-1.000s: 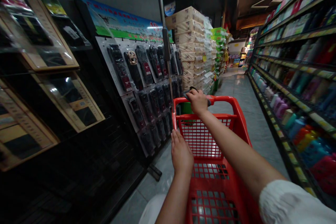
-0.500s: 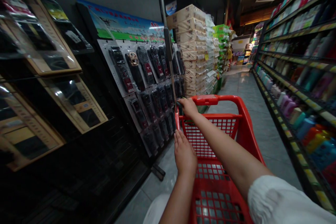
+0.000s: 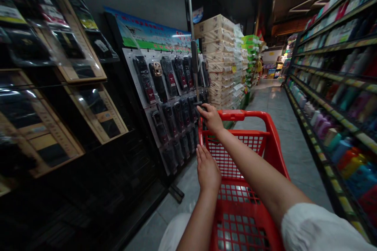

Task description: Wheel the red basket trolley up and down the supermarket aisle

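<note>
A red plastic shopping cart [image 3: 266, 141] stands in front of me in a shop aisle. My left hand [image 3: 207, 168] lies on the cart's left rim with its fingers stretched forward and together, holding nothing. My right hand [image 3: 209, 117] reaches over the basket to the far left corner, beside a thin metal pole [image 3: 193, 51] that rises from the cart. Its fingers are curled around a small dark thing that I cannot make out. The cart's mesh floor [image 3: 238, 219] shows no goods.
A display rack of dark packaged items [image 3: 167, 98] stands close on the left, with glass-fronted cases [image 3: 73, 98] nearer me. Stacked cartons [image 3: 219, 59] lie ahead on the left. Shelves of bottles [image 3: 332, 98] line the right. The grey tiled aisle floor [image 3: 282, 125] runs between them.
My right hand slid from the middle of the cart's far rim to its far left corner by the pole. The left hand stayed on the left rim.
</note>
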### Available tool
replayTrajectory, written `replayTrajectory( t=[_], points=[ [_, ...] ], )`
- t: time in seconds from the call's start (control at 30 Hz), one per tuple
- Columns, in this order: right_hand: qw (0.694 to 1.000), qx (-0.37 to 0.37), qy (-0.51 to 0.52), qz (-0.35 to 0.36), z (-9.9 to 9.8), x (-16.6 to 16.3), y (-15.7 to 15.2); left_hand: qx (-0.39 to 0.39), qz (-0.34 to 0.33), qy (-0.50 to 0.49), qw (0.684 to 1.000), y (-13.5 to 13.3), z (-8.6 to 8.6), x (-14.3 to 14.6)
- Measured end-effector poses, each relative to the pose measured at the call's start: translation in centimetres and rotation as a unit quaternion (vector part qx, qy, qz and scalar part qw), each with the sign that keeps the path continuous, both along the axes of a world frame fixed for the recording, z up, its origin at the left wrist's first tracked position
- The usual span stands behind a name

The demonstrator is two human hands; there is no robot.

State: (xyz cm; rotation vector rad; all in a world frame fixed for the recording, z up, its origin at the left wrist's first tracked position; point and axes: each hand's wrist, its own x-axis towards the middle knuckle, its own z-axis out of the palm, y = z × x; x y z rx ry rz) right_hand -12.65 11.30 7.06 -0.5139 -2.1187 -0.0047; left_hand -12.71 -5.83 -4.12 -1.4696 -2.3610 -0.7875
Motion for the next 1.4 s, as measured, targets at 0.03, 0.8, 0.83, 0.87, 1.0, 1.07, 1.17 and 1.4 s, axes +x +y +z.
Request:
replayTrajectory(
  t=[0.03,0.8,0.83,0.87,1.0,1.07,1.17,1.4],
  points=[
    [0.999,0.011,-0.039,-0.009,-0.5,0.2,-0.1,0.002,-0.002,-0.004,1.0,0.0,0.0,0.0],
    [0.966,-0.015,-0.258,-0.02,-2.2,2.2,-4.3,0.069,0.001,-0.185,0.98,-0.7,1.7,-0.1],
    [0.969,-0.021,-0.245,-0.005,-3.0,2.4,-4.5,0.076,0.006,-0.197,0.978,-0.8,1.9,-0.1],
    [0.972,-0.027,-0.231,0.013,-3.9,2.6,-4.8,0.084,0.011,-0.208,0.975,-0.9,2.0,-0.1],
    [0.977,-0.057,-0.185,0.093,-7.8,4.7,-6.8,0.117,0.032,-0.251,0.961,-1.2,2.6,-0.1],
    [0.976,-0.075,-0.167,0.12,-9.0,5.6,-8.0,0.125,0.033,-0.264,0.956,-1.2,2.7,-0.1],
    [0.976,-0.078,-0.169,0.114,-9.1,6.3,-8.9,0.128,0.025,-0.262,0.956,-1.1,2.5,0.0],
    [0.965,-0.005,-0.263,-0.007,-3.5,3.8,-6.7,0.118,-0.006,-0.211,0.97,-0.6,1.3,-0.3]
  ],
)
